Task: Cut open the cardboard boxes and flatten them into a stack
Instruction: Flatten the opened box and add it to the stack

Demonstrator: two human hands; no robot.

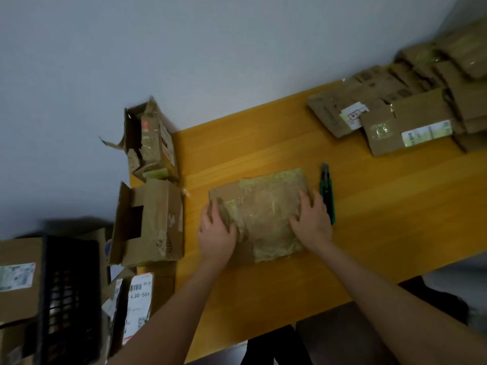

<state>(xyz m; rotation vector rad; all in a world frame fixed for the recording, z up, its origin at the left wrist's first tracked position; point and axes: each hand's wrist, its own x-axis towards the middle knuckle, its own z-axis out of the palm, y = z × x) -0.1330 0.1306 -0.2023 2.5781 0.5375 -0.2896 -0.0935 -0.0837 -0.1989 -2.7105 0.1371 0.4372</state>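
Two hands are down on one flattened box [263, 206], which lies in the middle of the yellow table [369, 233] under crinkled, yellowed tape. The left hand [217, 233] presses its near left edge and the right hand [312, 219] its right side. Neither grip closes on anything: the fingers are spread wide and lie flat on the cardboard.

One green and black knife [328, 196] lies on the table just beside the box's right edge, next to the right hand.

Along the table's left edge I count three boxes not yet flat: a torn box [150, 143] farthest off, an open box [155, 219] nearer, and a labelled box [141, 299] nearest. Its white sticker carries a barcode and reads "L30-551". One black crate [68, 293] stands left of that, partly hiding a fourth box [18, 280] whose label is too blurred to read.

At the far right corner sits the stack of flattened boxes [411, 111]. It runs out of view at the right, and the pieces overlap too much to count. Two white labels show on it, their print unreadable.
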